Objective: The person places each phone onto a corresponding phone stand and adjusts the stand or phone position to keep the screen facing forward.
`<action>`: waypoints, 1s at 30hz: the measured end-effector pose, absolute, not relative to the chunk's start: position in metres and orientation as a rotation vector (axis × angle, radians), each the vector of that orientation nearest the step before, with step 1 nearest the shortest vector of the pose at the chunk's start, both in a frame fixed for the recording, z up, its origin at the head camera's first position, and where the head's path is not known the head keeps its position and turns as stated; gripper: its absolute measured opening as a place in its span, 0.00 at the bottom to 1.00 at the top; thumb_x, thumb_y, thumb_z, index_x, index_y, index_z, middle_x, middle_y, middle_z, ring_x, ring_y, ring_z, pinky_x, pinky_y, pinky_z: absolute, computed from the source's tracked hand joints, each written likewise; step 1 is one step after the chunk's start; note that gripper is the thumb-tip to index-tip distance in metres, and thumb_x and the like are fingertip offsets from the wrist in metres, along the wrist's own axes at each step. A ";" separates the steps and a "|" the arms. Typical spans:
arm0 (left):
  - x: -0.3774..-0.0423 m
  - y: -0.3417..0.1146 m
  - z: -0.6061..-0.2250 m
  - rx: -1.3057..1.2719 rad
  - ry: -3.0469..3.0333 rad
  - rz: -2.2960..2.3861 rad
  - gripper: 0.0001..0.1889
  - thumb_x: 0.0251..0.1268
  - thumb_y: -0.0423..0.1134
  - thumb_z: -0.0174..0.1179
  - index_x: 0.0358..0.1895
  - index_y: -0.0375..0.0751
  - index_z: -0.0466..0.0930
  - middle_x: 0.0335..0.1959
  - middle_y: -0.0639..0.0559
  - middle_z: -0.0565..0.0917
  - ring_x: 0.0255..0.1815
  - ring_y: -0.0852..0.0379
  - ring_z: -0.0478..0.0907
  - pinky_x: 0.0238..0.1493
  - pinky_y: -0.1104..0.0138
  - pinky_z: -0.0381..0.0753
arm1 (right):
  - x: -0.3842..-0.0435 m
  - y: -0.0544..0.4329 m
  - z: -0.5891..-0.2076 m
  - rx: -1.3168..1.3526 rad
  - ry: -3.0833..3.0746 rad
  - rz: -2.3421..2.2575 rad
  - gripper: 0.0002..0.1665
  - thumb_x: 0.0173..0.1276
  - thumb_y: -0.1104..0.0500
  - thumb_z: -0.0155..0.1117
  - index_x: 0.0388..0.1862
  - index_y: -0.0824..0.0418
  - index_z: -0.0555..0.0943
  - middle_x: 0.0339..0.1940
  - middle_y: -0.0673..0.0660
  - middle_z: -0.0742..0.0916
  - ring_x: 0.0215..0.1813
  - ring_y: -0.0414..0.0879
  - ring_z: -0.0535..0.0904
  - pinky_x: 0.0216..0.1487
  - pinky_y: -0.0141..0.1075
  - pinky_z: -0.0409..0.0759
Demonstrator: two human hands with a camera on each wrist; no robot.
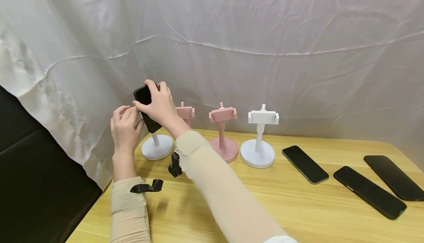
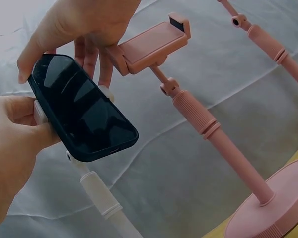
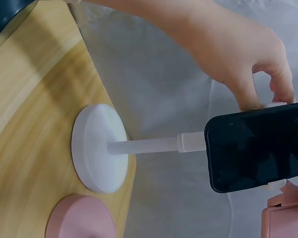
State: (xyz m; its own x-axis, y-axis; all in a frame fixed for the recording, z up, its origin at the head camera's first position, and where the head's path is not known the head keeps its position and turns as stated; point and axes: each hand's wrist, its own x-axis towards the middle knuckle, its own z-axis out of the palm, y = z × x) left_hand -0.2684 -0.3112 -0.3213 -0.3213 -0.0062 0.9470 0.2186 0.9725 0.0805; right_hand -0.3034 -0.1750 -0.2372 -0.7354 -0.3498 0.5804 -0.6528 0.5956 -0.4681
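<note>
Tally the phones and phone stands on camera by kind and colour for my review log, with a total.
Black phones: 4 (1 held, 3 lying on the table:)
White stands: 2
Pink stands: 2
Total: 8

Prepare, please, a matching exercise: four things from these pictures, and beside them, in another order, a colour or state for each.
1. left hand
2. right hand
3. rightmost phone stand
4. tabletop

A. white, bearing no phone
B. gripping a smartphone near its upper end
C. yellow, wood-grained
D. pinching the clamp of the leftmost phone stand

Pairs: 1-D, 2-B, 3-A, 4-C
</note>
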 end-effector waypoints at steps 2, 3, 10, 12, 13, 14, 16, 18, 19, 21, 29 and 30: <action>-0.267 -0.312 -0.322 -0.151 -1.888 -0.217 0.15 0.54 0.32 0.64 0.47 0.34 0.82 0.45 0.44 0.86 0.55 0.42 0.73 0.41 0.44 0.70 | -0.302 -0.176 -0.237 0.790 -2.398 0.944 0.37 0.62 0.37 0.64 0.67 0.43 0.66 0.59 0.56 0.72 0.56 0.47 0.71 0.48 0.36 0.78; -0.266 -0.312 -0.322 -0.151 -1.888 -0.213 0.15 0.54 0.32 0.64 0.47 0.34 0.82 0.45 0.43 0.86 0.55 0.42 0.73 0.41 0.44 0.70 | -0.301 -0.176 -0.237 0.786 -2.398 0.941 0.37 0.62 0.37 0.64 0.67 0.43 0.66 0.59 0.56 0.72 0.56 0.47 0.72 0.47 0.36 0.78; -0.265 -0.314 -0.323 -0.158 -1.890 -0.183 0.15 0.53 0.31 0.65 0.46 0.33 0.81 0.42 0.41 0.86 0.51 0.41 0.74 0.42 0.46 0.69 | -0.297 -0.179 -0.237 0.767 -2.401 0.909 0.37 0.62 0.37 0.64 0.68 0.44 0.66 0.60 0.57 0.72 0.55 0.47 0.72 0.45 0.35 0.79; -0.266 -0.315 -0.323 -0.167 -1.889 -0.187 0.16 0.53 0.31 0.66 0.47 0.33 0.82 0.42 0.41 0.86 0.50 0.41 0.75 0.42 0.46 0.69 | -0.297 -0.180 -0.236 0.755 -2.402 0.904 0.37 0.62 0.37 0.64 0.68 0.44 0.66 0.60 0.57 0.73 0.55 0.47 0.72 0.44 0.34 0.79; -0.266 -0.315 -0.323 -0.171 -1.888 -0.188 0.16 0.53 0.31 0.66 0.47 0.33 0.82 0.42 0.40 0.86 0.50 0.41 0.75 0.41 0.46 0.69 | -0.297 -0.179 -0.236 0.749 -2.401 0.904 0.37 0.62 0.37 0.64 0.68 0.44 0.66 0.60 0.57 0.73 0.55 0.47 0.72 0.45 0.34 0.79; -0.267 -0.315 -0.323 -0.175 -1.886 -0.190 0.16 0.52 0.31 0.66 0.47 0.33 0.82 0.42 0.40 0.86 0.50 0.41 0.75 0.41 0.47 0.69 | -0.297 -0.179 -0.236 0.747 -2.401 0.904 0.37 0.62 0.37 0.64 0.68 0.44 0.66 0.60 0.57 0.73 0.55 0.47 0.72 0.45 0.34 0.80; -0.267 -0.314 -0.323 -0.180 -1.882 -0.190 0.17 0.52 0.31 0.66 0.48 0.33 0.82 0.41 0.40 0.86 0.50 0.41 0.75 0.41 0.47 0.69 | -0.297 -0.179 -0.236 0.746 -2.403 0.908 0.38 0.62 0.37 0.64 0.68 0.44 0.66 0.60 0.57 0.73 0.56 0.47 0.72 0.45 0.35 0.80; -0.267 -0.314 -0.323 -0.184 -1.879 -0.192 0.17 0.52 0.31 0.65 0.48 0.33 0.82 0.41 0.40 0.86 0.49 0.41 0.75 0.41 0.47 0.69 | -0.297 -0.178 -0.236 0.747 -2.404 0.919 0.38 0.62 0.37 0.64 0.68 0.44 0.66 0.61 0.57 0.72 0.56 0.47 0.72 0.46 0.35 0.80; -0.267 -0.314 -0.323 -0.186 -1.878 -0.193 0.17 0.52 0.31 0.65 0.48 0.33 0.82 0.41 0.40 0.86 0.49 0.40 0.75 0.41 0.47 0.69 | -0.297 -0.178 -0.236 0.746 -2.405 0.922 0.38 0.62 0.37 0.64 0.68 0.44 0.66 0.61 0.57 0.72 0.56 0.47 0.72 0.46 0.35 0.80; -0.267 -0.314 -0.324 -0.190 -1.879 -0.195 0.17 0.53 0.31 0.65 0.49 0.33 0.82 0.41 0.40 0.86 0.49 0.40 0.75 0.40 0.47 0.69 | -0.298 -0.178 -0.236 0.740 -2.410 0.925 0.38 0.62 0.37 0.64 0.68 0.44 0.66 0.62 0.57 0.72 0.57 0.47 0.72 0.47 0.35 0.80; -0.265 -0.316 -0.323 -0.201 -1.872 -0.202 0.17 0.54 0.31 0.65 0.50 0.33 0.82 0.41 0.40 0.85 0.48 0.40 0.75 0.40 0.47 0.68 | -0.298 -0.181 -0.237 0.735 -2.417 0.947 0.38 0.63 0.37 0.64 0.69 0.44 0.65 0.64 0.57 0.72 0.59 0.48 0.72 0.51 0.36 0.79; -0.264 -0.316 -0.323 -0.198 -1.876 -0.207 0.18 0.53 0.31 0.65 0.49 0.33 0.82 0.41 0.40 0.85 0.49 0.40 0.75 0.40 0.47 0.68 | -0.298 -0.181 -0.237 0.737 -2.415 0.949 0.38 0.62 0.37 0.64 0.69 0.43 0.65 0.64 0.57 0.72 0.59 0.48 0.72 0.51 0.36 0.79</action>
State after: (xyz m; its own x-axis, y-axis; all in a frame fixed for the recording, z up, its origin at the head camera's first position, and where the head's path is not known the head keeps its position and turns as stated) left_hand -0.2641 -0.3163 -0.3231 -0.3067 0.0330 0.9512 0.2399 0.9698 0.0436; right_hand -0.2980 -0.1814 -0.2369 -0.7610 -0.3147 0.5673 -0.6167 0.6223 -0.4820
